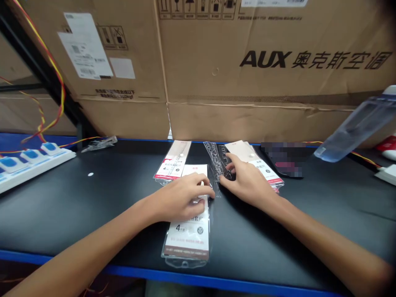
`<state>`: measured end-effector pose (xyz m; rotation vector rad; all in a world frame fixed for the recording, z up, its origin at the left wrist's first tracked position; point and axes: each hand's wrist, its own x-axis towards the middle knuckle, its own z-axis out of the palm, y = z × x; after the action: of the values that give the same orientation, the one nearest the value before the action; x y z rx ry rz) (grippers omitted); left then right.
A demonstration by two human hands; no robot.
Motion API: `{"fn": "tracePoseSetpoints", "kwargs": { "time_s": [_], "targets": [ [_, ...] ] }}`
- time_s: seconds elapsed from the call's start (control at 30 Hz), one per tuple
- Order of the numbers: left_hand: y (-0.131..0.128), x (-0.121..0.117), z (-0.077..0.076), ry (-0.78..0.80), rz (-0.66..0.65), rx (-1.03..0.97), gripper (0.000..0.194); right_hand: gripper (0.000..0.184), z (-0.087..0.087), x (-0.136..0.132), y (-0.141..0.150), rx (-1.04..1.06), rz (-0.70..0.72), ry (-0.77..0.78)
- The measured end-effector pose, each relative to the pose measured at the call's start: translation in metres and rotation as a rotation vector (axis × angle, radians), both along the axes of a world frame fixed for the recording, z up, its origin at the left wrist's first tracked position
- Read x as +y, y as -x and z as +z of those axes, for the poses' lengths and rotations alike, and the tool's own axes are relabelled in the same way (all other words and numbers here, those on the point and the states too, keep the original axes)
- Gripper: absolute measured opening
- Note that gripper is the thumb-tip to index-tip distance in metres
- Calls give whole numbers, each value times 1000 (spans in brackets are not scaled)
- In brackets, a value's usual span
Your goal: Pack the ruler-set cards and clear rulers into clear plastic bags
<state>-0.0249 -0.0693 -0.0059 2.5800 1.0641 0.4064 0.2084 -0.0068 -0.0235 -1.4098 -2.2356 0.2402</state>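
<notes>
Black bench top (77,210) under an AUX carton (247,53): both your hands among packets.

Your left hand (181,200) is curled, fingers half closed over a clear packet with a white card (187,241) near the bench's blue front edge (185,278); you may be gripping it or only pressing on it, I cannot tell which. Your right hand (247,183) is loosely open, not clenched, its fingertips (229,167) touching a clear sleeve with a dark patterned strip (215,161). A second packet (171,161) lies just past your left hand; a third (266,171) lies just beyond your right. Left of them sits a white power strip (31,163); a clear plastic bottle (355,128) enters at right.
</notes>
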Motion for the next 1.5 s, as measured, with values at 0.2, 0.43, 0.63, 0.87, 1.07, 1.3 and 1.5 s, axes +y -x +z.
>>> {"fn": "tracePoseSetpoints", "kwargs": {
  "time_s": [0.2,0.43,0.63,0.87,1.07,1.3,1.5],
  "targets": [
    [7,2,8,139,-14,7,40,72,-3,5,-2,71,-35,40],
    [11,5,15,221,-27,24,36,60,2,6,-4,59,-26,-15],
    [7,8,10,178,-4,8,34,32,8,9,-11,57,-27,-59],
    [6,10,4,124,-23,-21,29,34,21,13,-27,168,-128,-68],
    [6,15,-3,86,11,-119,24,10,32,3,-32,615,50,277],
    [6,16,-3,109,13,-159,20,8,35,0,-34,546,268,202],
    [4,16,-4,97,-9,-237,12,5,27,7,-38,533,217,11]
  ]
}}
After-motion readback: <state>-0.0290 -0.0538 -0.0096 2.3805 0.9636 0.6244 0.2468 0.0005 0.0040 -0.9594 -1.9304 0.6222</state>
